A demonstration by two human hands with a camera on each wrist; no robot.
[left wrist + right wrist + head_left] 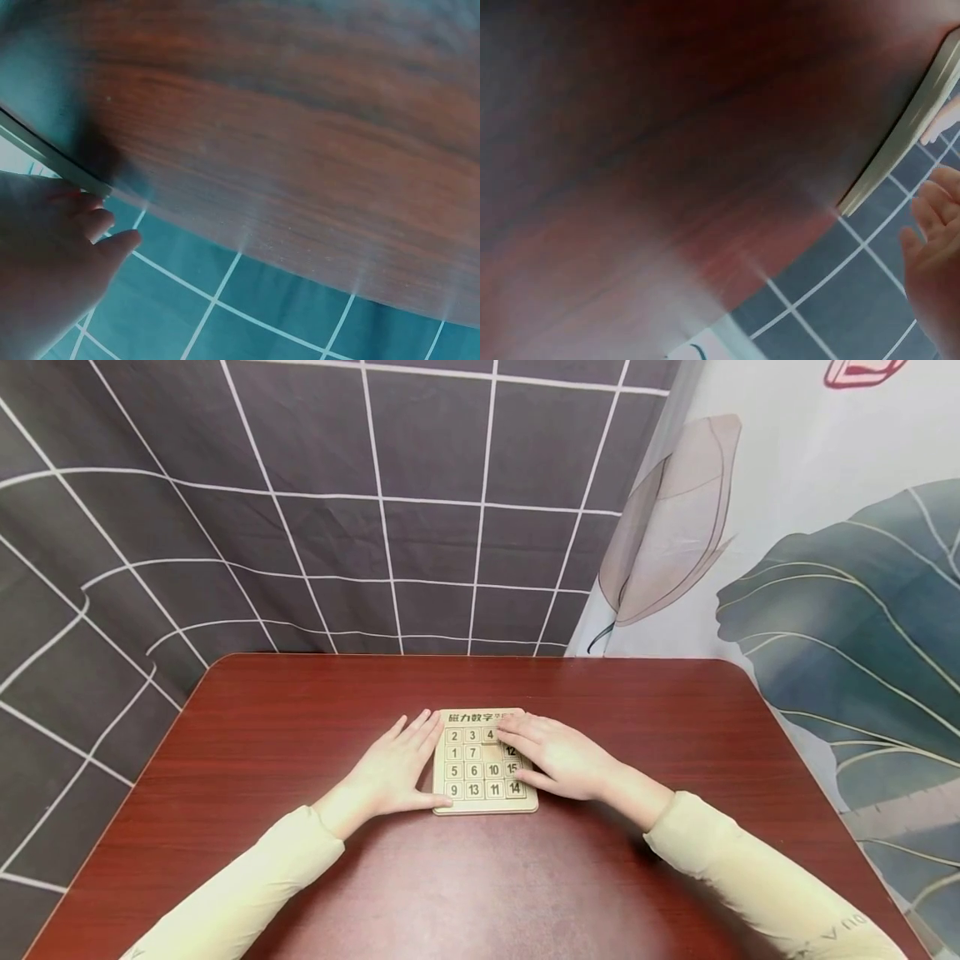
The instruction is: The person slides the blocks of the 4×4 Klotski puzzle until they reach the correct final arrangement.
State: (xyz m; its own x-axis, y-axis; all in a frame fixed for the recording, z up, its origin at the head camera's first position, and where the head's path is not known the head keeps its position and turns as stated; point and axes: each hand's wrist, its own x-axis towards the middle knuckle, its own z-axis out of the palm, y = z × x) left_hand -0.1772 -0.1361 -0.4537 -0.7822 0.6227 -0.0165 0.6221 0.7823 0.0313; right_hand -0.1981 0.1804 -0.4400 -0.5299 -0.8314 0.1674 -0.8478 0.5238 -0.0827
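Note:
A pale number sliding puzzle board (489, 808) lies flat on the table, with square numbered tiles and dark characters along its top. One bare slot shows in the second row, between the 7 tile (472, 752) and the 12 tile. My left hand (390, 772) rests against the board's left side, fingers straight, thumb on the lower left corner. Over the right part lies my right hand (564, 755), its fingers stretched across the top right tiles near the 4 tile (490, 735); the tile beneath them is hidden. Its thumb touches near the 15 tile. Both wrist views show the board's edge beside the fingers.
The board sits on a reddish-brown wooden table (300, 693) with rounded far corners. Behind it hangs a dark grey cloth with white grid lines (427, 543). A white curtain with leaf patterns (825, 610) hangs at the right.

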